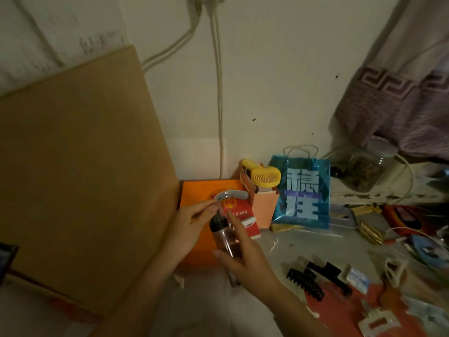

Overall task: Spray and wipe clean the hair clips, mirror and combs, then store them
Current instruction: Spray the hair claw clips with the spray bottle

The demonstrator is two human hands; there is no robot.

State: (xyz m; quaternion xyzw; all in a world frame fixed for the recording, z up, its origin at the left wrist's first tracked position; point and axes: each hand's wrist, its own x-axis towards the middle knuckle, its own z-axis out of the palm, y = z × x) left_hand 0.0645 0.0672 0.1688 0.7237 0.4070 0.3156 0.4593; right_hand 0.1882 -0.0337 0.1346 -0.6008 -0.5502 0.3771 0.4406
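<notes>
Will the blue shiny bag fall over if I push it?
Probably. The blue bag looks like thin glossy plastic, so likely light and floppy. It stands upright on a narrow base beside the pink paper bag, so a push might tip or slide it easily.

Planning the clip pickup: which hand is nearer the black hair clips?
Right. The right hand, holding the spray bottle, sits just left of the black hair clips; the left hand is farther left, over the orange box.

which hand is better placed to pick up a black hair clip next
Probably the left hand: its fingers are straight and grip nothing, while the right hand holds the spray bottle. The black hair clips do lie on the right, though.
</notes>
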